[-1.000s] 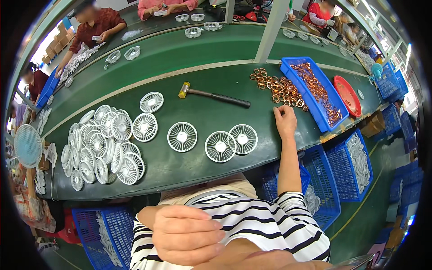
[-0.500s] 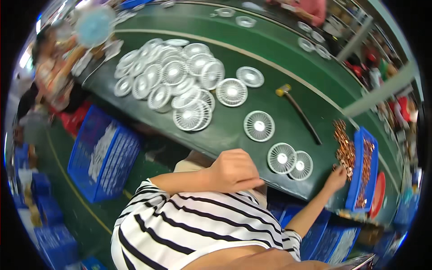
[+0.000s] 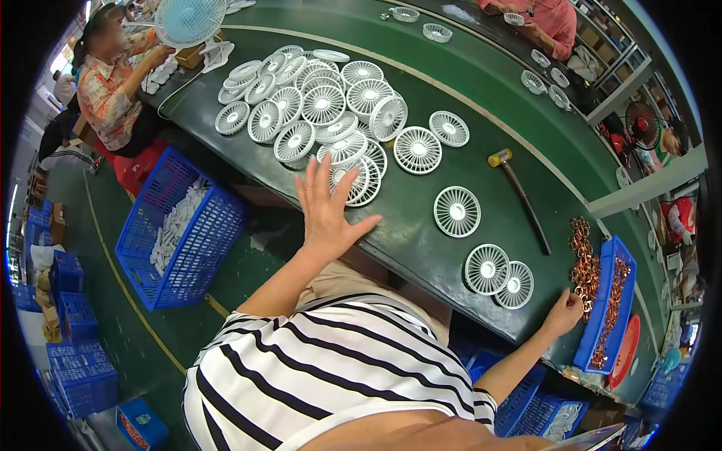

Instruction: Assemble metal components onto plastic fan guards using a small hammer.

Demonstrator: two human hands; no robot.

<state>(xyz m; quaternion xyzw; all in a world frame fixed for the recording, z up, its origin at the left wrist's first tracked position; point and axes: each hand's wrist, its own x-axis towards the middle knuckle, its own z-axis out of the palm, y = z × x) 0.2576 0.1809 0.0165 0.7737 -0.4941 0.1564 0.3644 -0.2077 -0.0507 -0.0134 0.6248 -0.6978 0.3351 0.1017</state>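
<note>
My left hand (image 3: 327, 218), fingers spread and open, reaches over the near edge of a heap of round white slatted grilles (image 3: 323, 105). Its fingertips overlap the nearest grille (image 3: 350, 183); whether they touch it I cannot tell. At the right, my right hand (image 3: 564, 313) is closed in a pinch beside a pile of small copper-coloured pieces (image 3: 583, 263). What its fingers hold, if anything, is hidden. Between my hands, a single grille (image 3: 456, 211) lies flat, and nearer to me one grille (image 3: 487, 269) partly overlaps another (image 3: 516, 286).
A hammer (image 3: 523, 199) with a yellow head lies on the green table. Right of the copper pile stands a blue tray (image 3: 599, 308) of similar pieces, beside a red dish (image 3: 626, 349). A blue crate (image 3: 180, 248) sits on the floor at left. Co-workers sit at far left and across.
My left hand has moved left and away from my body to the grille heap, and its fingers have opened out. My right hand stays by the copper pieces. The view has shifted slightly.
</note>
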